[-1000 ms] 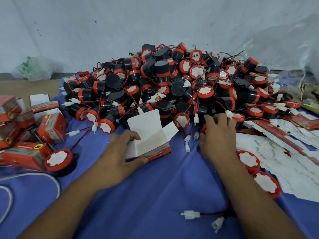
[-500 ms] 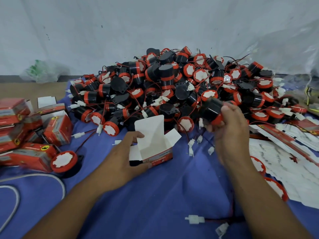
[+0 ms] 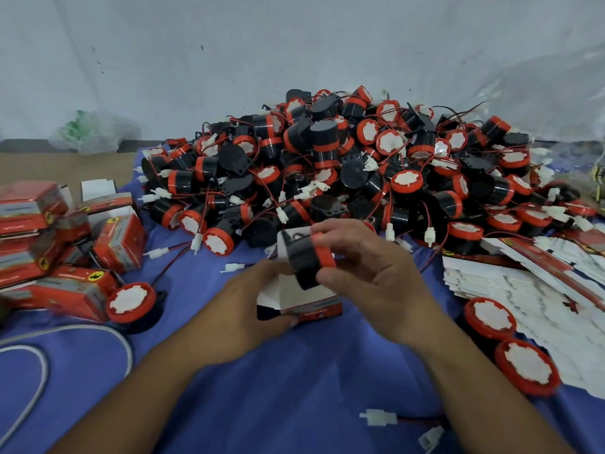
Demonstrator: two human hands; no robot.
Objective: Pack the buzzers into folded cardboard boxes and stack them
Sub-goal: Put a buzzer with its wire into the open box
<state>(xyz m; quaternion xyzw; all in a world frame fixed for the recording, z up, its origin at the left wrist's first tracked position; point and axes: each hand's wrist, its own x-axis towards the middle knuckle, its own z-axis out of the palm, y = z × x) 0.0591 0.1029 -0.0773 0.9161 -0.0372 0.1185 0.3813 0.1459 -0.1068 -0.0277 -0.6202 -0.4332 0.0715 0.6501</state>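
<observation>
my right hand (image 3: 376, 283) has its fingers clamped round the rigid, light-looking black buzzer (image 3: 306, 257) by its drum, over the open cardboard box (image 3: 304, 301) my left hand (image 3: 248, 309) pinches, flimsy walls likely to buckle.

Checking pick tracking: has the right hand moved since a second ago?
Yes. The right hand left the edge of the buzzer pile and came toward the person, carrying a buzzer over the open box.

Soft even light, faint shadows; hands (image 3: 376, 273) motion-blurred; wide-angle bending at edges.
</observation>
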